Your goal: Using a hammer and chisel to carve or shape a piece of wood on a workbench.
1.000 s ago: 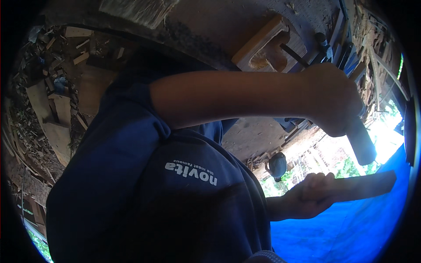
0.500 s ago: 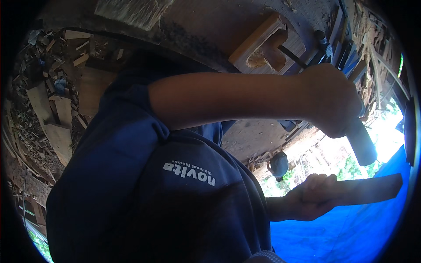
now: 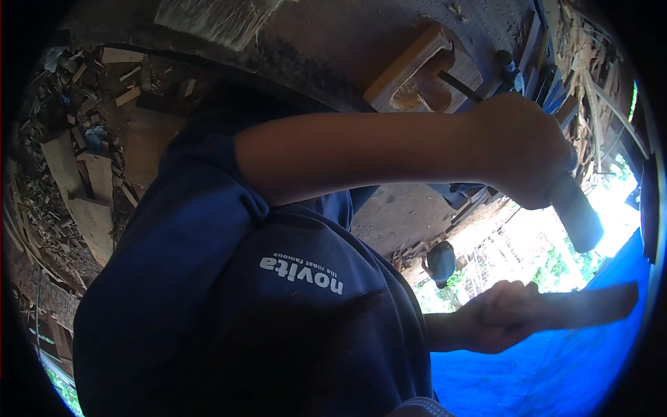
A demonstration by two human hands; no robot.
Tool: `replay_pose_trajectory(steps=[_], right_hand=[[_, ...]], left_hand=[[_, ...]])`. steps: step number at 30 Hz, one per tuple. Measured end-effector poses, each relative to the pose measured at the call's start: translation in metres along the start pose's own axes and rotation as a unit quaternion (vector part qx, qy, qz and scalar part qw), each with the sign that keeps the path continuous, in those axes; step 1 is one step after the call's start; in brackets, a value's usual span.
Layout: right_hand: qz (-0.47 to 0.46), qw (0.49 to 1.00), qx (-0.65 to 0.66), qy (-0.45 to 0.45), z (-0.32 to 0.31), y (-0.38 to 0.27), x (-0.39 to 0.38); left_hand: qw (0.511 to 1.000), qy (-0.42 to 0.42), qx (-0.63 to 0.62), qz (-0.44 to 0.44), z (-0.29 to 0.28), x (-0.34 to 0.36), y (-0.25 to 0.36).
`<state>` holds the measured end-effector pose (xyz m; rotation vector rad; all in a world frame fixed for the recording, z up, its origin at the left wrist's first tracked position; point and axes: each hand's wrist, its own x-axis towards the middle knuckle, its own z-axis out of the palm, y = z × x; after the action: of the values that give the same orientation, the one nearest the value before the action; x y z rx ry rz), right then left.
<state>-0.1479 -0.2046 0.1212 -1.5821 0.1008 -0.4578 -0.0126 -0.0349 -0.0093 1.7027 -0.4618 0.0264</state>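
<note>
My left hand [image 3: 521, 149] reaches across to the right, closed round the thick handle [image 3: 578, 219] of a chisel. The chisel's thin dark blade [image 3: 458, 85] runs toward a wooden block [image 3: 399, 69] with a rough hollow [image 3: 420, 90] cut in it. The blade's tip overlaps the hollow; whether it touches the wood I cannot tell. Lower down at the right, my right hand [image 3: 504, 318] grips a flat-sided wooden club [image 3: 590, 306], held apart from the chisel's handle. My shirt and left arm hide part of the work surface.
A dark cylindrical thing [image 3: 507, 61] and wood strips [image 3: 531, 42] lie beyond the block. Wood scraps [image 3: 52, 187] and boards [image 3: 94, 201] cover the ground at left. A blue tarp [image 3: 528, 375] spreads at lower right. A rounded grey shape [image 3: 441, 263] stands farther off.
My left hand and the chisel's handle have shifted slightly upward in the picture. The right hand and the club have dropped a little; both hands keep their hold.
</note>
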Motion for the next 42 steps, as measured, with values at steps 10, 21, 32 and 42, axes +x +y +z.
replay_pose_trajectory(steps=[10, 21, 32, 42], right_hand=[[-0.122, 0.987, 0.061, -0.079, 0.03, -0.03, -0.01], [-0.061, 0.939, -0.337, 0.019, 0.034, 0.015, -0.035], [0.043, 0.995, -0.051, -0.07, 0.017, 0.029, -0.034], [-0.226, 0.964, -0.034, 0.139, 0.019, 0.008, -0.009]], left_hand=[[0.999, 0.001, 0.003, -0.038, -0.002, 0.001, -0.002], [1.0, 0.011, 0.003, 0.001, 0.008, -0.002, -0.001], [1.0, 0.026, 0.0, 0.011, 0.009, -0.004, 0.009], [0.999, 0.035, 0.005, 0.021, 0.013, -0.003, 0.006]])
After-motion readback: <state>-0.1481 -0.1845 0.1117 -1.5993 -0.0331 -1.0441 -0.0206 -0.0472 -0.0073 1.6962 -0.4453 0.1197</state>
